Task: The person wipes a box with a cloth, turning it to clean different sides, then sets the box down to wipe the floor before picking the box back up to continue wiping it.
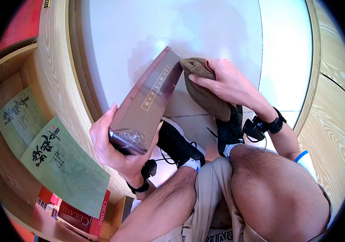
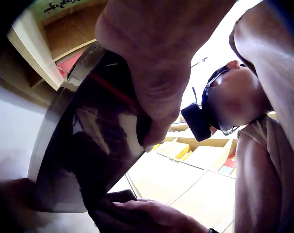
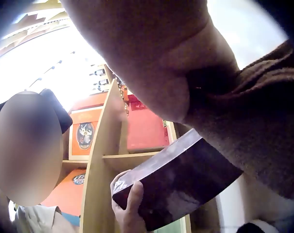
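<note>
My left hand (image 1: 107,143) grips the near end of a long brown box (image 1: 150,99) wrapped in shiny clear film. Gold lettering in a thin frame runs along the box's upper side. Its far end tilts up and away over the floor. My right hand (image 1: 231,84) pinches a bunched brown cloth (image 1: 206,94), thumb on top, right at the box's far corner. Much of the cloth hangs below that hand. From the right wrist, the cloth (image 3: 263,131) looks thick and fuzzy, beside the dark face of the box (image 3: 185,182).
On the left, a wooden shelf (image 1: 55,72) holds two green printed packages (image 1: 65,161) and a red box (image 1: 99,213). Pale floor tiles (image 1: 217,28) lie beyond the hands. Below are my knees and black shoes (image 1: 176,141). A wooden cabinet (image 1: 330,121) stands at right.
</note>
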Available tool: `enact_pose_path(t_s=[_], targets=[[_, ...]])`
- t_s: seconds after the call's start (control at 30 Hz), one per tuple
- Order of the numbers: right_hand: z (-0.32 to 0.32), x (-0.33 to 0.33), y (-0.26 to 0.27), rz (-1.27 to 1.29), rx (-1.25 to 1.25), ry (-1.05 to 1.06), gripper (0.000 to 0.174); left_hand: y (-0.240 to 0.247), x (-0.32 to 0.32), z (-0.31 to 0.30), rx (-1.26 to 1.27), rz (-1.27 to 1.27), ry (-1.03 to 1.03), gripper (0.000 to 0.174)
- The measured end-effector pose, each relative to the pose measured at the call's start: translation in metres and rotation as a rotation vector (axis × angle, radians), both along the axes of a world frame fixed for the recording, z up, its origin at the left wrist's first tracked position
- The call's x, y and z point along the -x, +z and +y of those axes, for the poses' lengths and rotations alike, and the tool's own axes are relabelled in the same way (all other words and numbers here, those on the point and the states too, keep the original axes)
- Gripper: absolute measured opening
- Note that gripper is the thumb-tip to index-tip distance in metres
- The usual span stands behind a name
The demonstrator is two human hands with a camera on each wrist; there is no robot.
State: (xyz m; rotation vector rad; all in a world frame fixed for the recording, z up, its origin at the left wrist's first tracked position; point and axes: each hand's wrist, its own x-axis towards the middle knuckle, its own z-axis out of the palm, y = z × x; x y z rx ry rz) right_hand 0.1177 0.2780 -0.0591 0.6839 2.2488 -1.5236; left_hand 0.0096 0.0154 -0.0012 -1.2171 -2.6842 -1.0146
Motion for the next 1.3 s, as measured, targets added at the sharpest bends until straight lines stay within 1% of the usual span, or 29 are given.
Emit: enact_pose_path(t_s=[0.1, 0.17, 0.23, 0.3, 0.7, 0.77, 0.87, 1.0, 1.03, 1.07, 1.1, 1.2, 1.27, 1.3], targets=[[0.000, 0.000, 0.004, 0.026, -0.006, -0.001, 0.039, -0.001, 0.000, 0.000, -0.015, 0.007, -0.004, 0.097], [0.002, 0.002, 0.012, -0.031, 0.018, 0.022, 0.040, -0.001, 0.000, 0.000, -0.017, 0.004, 0.001, 0.097], [0.002, 0.003, 0.017, -0.036, 0.010, 0.036, 0.040, -0.002, 0.001, 0.001, -0.019, 0.000, 0.007, 0.097], [0.002, 0.003, 0.019, -0.041, 0.002, 0.051, 0.040, -0.002, 0.003, 0.004, -0.037, 0.096, 0.007, 0.092], [-0.001, -0.001, 0.028, -0.018, 0.066, 0.058, 0.042, 0.000, 0.004, 0.005, -0.022, 0.102, -0.017, 0.092], [-0.002, -0.001, 0.028, 0.030, 0.069, 0.068, 0.042, 0.000, 0.005, 0.004, -0.019, 0.105, -0.015, 0.092], [-0.002, 0.000, 0.033, 0.028, 0.104, 0.072, 0.043, 0.000, 0.004, 0.005, -0.024, 0.106, -0.014, 0.092], [0.001, 0.000, 0.037, 0.032, 0.090, 0.099, 0.042, 0.003, 0.004, 0.009, -0.032, 0.084, -0.013, 0.092], [0.006, 0.000, 0.042, 0.001, 0.136, 0.084, 0.041, 0.003, 0.003, 0.009, -0.029, 0.088, -0.006, 0.092], [0.009, 0.000, 0.044, -0.032, 0.185, 0.070, 0.040, 0.003, 0.002, 0.008, -0.023, 0.025, 0.005, 0.093], [0.007, -0.006, 0.033, 0.072, 0.204, 0.009, 0.039, 0.004, 0.000, 0.007, -0.019, -0.037, 0.017, 0.094], [0.017, 0.001, 0.051, 0.015, 0.225, 0.053, 0.043, 0.004, 0.000, 0.008, -0.013, -0.014, 0.014, 0.095], [0.012, 0.006, 0.063, 0.024, 0.243, 0.072, 0.041, 0.003, 0.001, 0.007, -0.025, -0.013, 0.030, 0.095], [0.009, 0.006, 0.064, 0.073, 0.276, 0.102, 0.040, 0.002, 0.002, 0.008, -0.031, 0.003, 0.022, 0.094]])
